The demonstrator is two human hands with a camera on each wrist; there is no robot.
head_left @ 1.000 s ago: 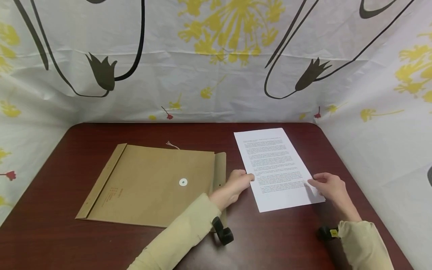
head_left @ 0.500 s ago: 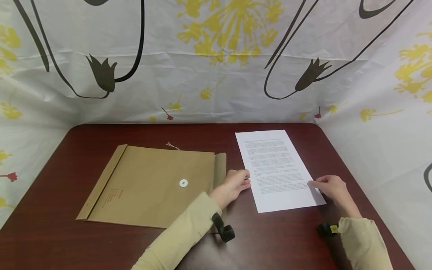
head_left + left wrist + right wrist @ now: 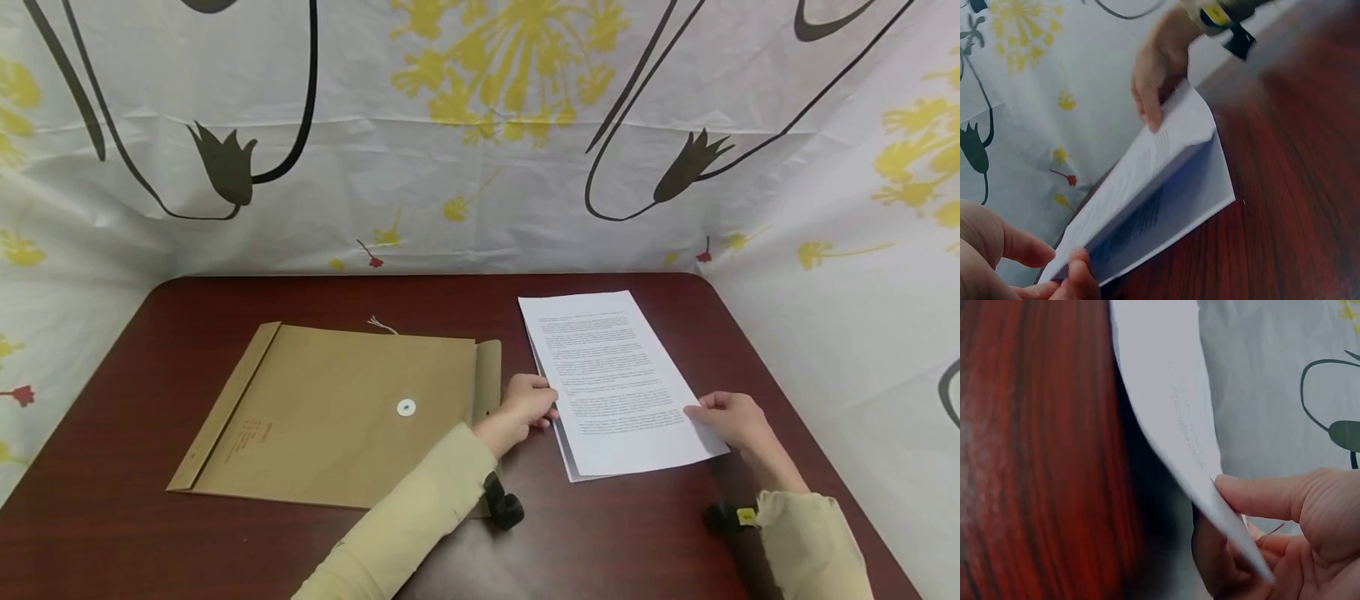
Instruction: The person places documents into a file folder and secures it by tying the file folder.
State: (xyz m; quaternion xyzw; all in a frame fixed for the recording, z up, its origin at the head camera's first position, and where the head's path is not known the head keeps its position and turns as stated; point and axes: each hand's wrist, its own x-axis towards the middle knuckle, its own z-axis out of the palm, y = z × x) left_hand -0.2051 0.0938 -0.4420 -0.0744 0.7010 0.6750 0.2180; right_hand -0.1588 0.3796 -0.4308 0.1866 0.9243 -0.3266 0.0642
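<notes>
Printed sheets of paper [image 3: 607, 375] lie over the right part of the table, the upper part raised off a lower sheet [image 3: 1207, 187]. A gap between them shows in the left wrist view. My left hand [image 3: 527, 402] pinches the left edge of the paper between thumb and fingers. At the lower right edge, my right hand [image 3: 738, 419] grips the paper, its thumb [image 3: 1260, 497] on top and fingers beneath. Left of my left hand lies a brown document envelope [image 3: 337, 408] with a white round button [image 3: 406, 407] and its side flap [image 3: 489, 375] folded out.
A dark red wooden table [image 3: 247, 542] carries everything. White string [image 3: 382, 323] sticks out behind the envelope. A patterned cloth [image 3: 450, 167] hangs around the back and sides. My left forearm [image 3: 420, 517] crosses the envelope's lower right corner.
The upper paper has lifted and shifted slightly, so a lower sheet now shows along its left and near edges. My left fingers have closed on the left edge. The envelope stays put.
</notes>
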